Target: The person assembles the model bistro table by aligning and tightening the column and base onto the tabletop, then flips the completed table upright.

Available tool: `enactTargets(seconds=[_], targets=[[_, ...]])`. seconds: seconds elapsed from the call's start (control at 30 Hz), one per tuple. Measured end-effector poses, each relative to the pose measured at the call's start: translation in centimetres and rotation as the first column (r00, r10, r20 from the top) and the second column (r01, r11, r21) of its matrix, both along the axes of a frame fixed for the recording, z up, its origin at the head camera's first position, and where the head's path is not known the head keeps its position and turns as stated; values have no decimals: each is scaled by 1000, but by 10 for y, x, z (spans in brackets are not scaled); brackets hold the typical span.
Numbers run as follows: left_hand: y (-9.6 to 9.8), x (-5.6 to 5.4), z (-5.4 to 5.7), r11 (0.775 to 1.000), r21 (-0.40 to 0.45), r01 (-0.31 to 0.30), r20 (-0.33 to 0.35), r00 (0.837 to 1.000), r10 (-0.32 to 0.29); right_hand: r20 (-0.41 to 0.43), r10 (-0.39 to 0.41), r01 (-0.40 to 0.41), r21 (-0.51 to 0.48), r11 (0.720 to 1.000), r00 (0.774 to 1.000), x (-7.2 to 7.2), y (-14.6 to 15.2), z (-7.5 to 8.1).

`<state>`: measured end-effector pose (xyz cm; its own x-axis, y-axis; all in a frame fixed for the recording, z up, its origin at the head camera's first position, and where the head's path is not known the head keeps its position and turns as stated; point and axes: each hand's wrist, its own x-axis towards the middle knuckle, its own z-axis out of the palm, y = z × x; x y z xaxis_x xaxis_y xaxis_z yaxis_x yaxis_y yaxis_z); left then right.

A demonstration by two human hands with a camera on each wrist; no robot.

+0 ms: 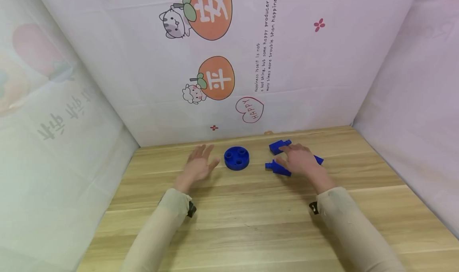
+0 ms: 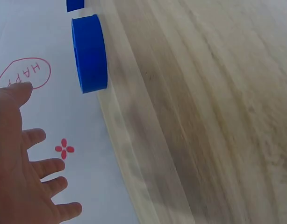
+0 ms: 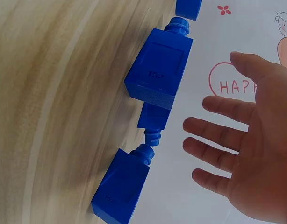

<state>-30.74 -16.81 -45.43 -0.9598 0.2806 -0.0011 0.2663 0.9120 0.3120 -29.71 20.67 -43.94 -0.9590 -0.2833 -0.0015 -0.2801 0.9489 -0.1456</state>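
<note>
Left grip [image 1: 199, 164] released, fingers spread, just beside the blue disc [image 1: 236, 157], which lies flat on the worktop [image 1: 229, 216], sockets up. Right grip [image 1: 299, 160] also loose and holding nothing, over three necked blue blocks lying right of the disc: near block [image 1: 282, 170], far block [image 1: 277, 147], third block [image 1: 318, 160], partly hidden. Step in hand looks like a pick-up. Best to pinch one block by its flat sides, neck free, lift clear of its neighbours; brace disc by its rim, sockets uncovered.
</note>
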Motion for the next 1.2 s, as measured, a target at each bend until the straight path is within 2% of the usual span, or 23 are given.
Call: enactTargets(seconds=[0.37,0.57,0.97,1.2], targets=[[20,-13,-10,998,-42,42,-11,999,-42,39,18,-19,24,1000,999,0,0,-2],[29,-19,-15,997,-51,56,15,998,-55,59,25,-25,-2,1000,998,2,2,-6],[41,-30,-19,991,-101,85,50,996,-80,82,42,-41,-12,999,996,7,3,-9],[43,-33,-20,988,-111,107,68,993,-100,109,51,-51,1,999,993,8,5,-13]])
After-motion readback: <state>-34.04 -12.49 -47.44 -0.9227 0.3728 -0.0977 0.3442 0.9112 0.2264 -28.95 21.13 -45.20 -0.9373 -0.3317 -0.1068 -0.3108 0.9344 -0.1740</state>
